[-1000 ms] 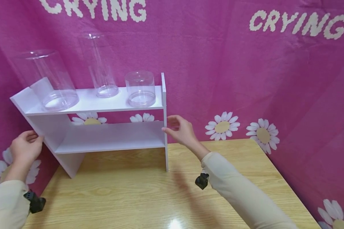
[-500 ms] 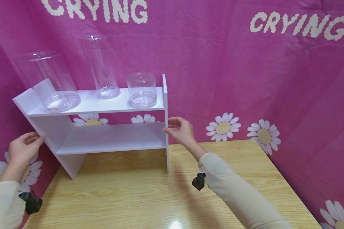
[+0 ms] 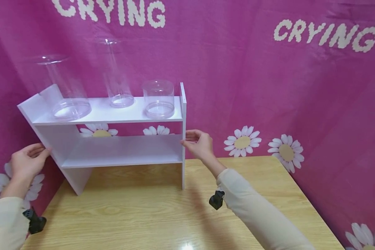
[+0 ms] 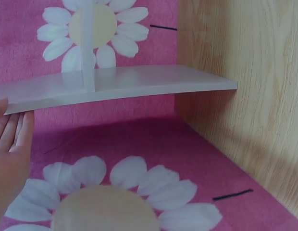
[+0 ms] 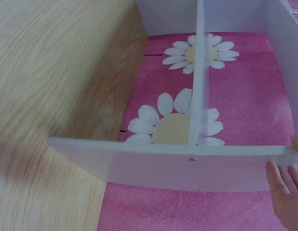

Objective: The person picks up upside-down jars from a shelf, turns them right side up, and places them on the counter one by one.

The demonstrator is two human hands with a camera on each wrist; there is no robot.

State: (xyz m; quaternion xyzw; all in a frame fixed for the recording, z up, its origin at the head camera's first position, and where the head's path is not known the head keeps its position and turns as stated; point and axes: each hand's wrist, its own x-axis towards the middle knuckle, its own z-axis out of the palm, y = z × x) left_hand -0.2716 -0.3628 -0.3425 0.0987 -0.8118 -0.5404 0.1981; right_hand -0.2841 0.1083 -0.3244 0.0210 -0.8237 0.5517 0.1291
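Note:
A white two-tier shelf (image 3: 122, 151) stands at the back left of the wooden table. My left hand (image 3: 28, 161) holds its left side panel at about the lower board's height, thumb at the front edge. In the left wrist view the fingers (image 4: 17, 132) lie along that panel's outer face. On the opposite side panel my right hand (image 3: 201, 144) has its thumb at the front edge and its fingers outside. Three clear cylinders line the top board: a wide tall one (image 3: 71, 110), a slim tall one (image 3: 122, 101) and a short one (image 3: 159, 109).
The wooden table (image 3: 134, 215) extends in front of the shelf and to its right. Pink cloth (image 3: 237, 76) with daisies and lettering hangs behind and at both sides, close to the shelf's left end. A black wrist camera (image 3: 217, 200) sits on the right sleeve.
The head view has shifted slightly, so the shelf top and wall lettering appear a little to the right. Both hands stay at the side panels, and the cylinders keep their places on the top board.

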